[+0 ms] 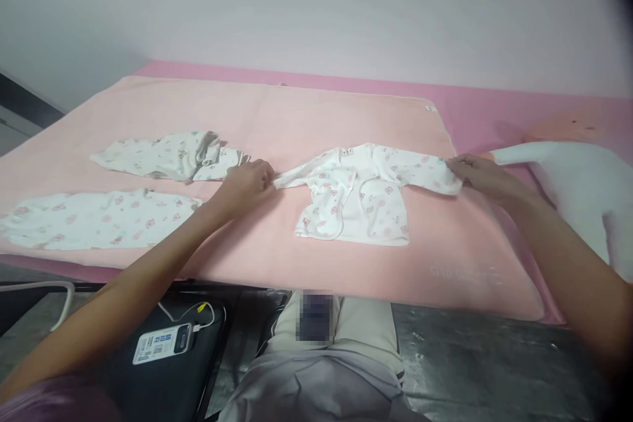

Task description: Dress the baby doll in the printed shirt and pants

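Observation:
A small white baby shirt (356,194) with a pink print lies spread on the pink mat (316,270), its front edges parted. My left hand (251,184) is closed on the cuff of the sleeve at the left. Pinched in my right hand (482,175) is the cuff of the other sleeve, near the mat's right side. Both sleeves stretch out sideways. Beyond my left hand lies a bunched printed baby garment (163,157). Another printed garment (99,219) lies flat in front of it, partly covered by my left forearm.
A white plush toy (573,178) lies at the right on the darker pink cover (475,119). Below the table's front edge, a power bank (165,343) with a cable sits on a black chair (119,382). A pale wall (316,13) stands behind.

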A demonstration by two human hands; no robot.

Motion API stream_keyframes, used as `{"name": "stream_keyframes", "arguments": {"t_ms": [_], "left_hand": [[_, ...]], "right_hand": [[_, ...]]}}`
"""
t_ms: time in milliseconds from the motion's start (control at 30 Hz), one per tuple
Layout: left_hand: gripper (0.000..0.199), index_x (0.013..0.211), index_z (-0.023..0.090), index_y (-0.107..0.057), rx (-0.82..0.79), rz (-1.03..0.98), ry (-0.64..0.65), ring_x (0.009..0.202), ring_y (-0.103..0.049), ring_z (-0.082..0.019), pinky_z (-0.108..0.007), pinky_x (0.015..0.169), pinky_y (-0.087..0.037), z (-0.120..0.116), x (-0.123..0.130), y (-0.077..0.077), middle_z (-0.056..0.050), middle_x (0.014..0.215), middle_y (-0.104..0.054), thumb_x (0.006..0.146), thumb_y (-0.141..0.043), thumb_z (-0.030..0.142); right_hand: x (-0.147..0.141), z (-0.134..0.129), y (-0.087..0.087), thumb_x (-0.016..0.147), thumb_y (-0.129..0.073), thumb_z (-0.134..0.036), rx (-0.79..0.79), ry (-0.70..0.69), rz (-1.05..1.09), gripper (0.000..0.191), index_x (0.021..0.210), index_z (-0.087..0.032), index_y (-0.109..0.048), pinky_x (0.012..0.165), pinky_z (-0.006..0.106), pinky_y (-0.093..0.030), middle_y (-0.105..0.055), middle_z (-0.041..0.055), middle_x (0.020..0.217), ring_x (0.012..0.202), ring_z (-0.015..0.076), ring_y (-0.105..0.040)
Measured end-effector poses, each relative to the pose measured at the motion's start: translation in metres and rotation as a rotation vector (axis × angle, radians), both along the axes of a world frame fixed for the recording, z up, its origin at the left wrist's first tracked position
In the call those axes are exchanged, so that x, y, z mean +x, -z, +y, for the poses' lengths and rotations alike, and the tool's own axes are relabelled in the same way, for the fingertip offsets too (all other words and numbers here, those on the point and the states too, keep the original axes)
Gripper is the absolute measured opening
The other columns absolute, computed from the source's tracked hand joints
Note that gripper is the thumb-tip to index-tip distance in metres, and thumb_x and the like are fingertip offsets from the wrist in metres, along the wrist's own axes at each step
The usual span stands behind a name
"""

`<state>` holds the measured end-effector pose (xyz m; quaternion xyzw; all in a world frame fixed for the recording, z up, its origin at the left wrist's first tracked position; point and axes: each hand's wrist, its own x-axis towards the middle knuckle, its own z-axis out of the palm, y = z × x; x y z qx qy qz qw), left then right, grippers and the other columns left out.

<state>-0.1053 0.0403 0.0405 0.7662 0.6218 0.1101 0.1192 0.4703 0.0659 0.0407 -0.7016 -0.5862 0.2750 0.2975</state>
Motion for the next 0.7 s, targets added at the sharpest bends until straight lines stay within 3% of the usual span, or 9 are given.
{"name": "stream_keyframes", "arguments": {"t_ms": [100, 200, 367, 467, 567, 700], "left_hand": [[0.017, 0.104, 0.026, -0.062, 0.016, -0.138, -0.210, 0.104, -0.074, -0.034, -0.044, 0.092, -0.055, 0.038, -0.008, -0.005, -0.009, 0.105, -0.079, 0.090, -0.065, 0.034], [0.020, 0.108, 0.025, -0.062, 0.086, -0.211, -0.304, 0.110, -0.074, -0.034, -0.043, 0.093, -0.055, 0.084, -0.015, -0.007, -0.010, 0.118, -0.080, 0.090, -0.067, 0.031], [0.032, 0.131, 0.024, -0.062, 0.156, -0.234, -0.239, 0.108, -0.070, -0.036, -0.048, 0.096, -0.057, 0.141, -0.008, 0.000, -0.017, 0.124, -0.075, 0.102, -0.058, 0.038], [0.041, 0.143, 0.023, -0.061, 0.234, -0.173, -0.179, 0.126, -0.064, -0.041, -0.059, 0.111, -0.053, 0.156, 0.005, 0.013, -0.020, 0.132, -0.071, 0.109, -0.049, 0.042], [0.047, 0.149, 0.022, -0.062, 0.314, -0.080, -0.135, 0.149, -0.051, -0.047, -0.068, 0.124, -0.042, 0.156, 0.022, 0.028, -0.023, 0.152, -0.064, 0.112, -0.045, 0.044], [0.063, 0.166, 0.019, -0.054, 0.174, -0.038, 0.012, 0.167, -0.039, -0.042, -0.064, 0.137, -0.033, 0.144, 0.043, 0.049, -0.019, 0.180, -0.047, 0.116, -0.039, 0.054]], "right_hand": [[0.011, 0.021, 0.008, 0.098, -0.083, -0.049, 0.048, 0.152, 0.047, 0.032, 0.117, -0.024, -0.080, 0.089, 0.042, -0.050, -0.081, 0.0195, 0.122, 0.096, 0.0260, -0.071], [0.014, 0.045, 0.015, 0.097, -0.082, -0.040, 0.236, 0.151, 0.014, 0.025, 0.114, -0.023, -0.076, 0.095, 0.040, -0.050, -0.079, 0.0176, 0.127, 0.104, 0.0249, -0.069], [0.009, 0.078, 0.029, 0.101, -0.072, -0.030, 0.409, 0.196, -0.197, 0.013, 0.109, -0.021, -0.071, 0.101, 0.043, -0.049, -0.079, 0.0146, 0.114, 0.102, 0.0264, -0.066], [-0.008, 0.074, 0.036, 0.097, -0.065, -0.023, 0.447, 0.169, -0.387, 0.019, 0.114, -0.018, -0.069, 0.108, 0.050, -0.047, -0.076, 0.0189, 0.121, 0.109, 0.0318, -0.064], [-0.045, 0.047, 0.033, 0.100, -0.063, -0.027, 0.572, 0.031, -0.453, 0.029, 0.127, -0.017, -0.067, 0.113, 0.055, -0.046, -0.072, 0.0213, 0.136, 0.124, 0.0371, -0.061], [-0.114, -0.003, 0.019, 0.112, -0.058, -0.035, 0.484, -0.412, -0.293, 0.017, 0.117, -0.023, -0.070, 0.097, 0.045, -0.053, -0.076, 0.0119, 0.119, 0.107, 0.0307, -0.067]]}}
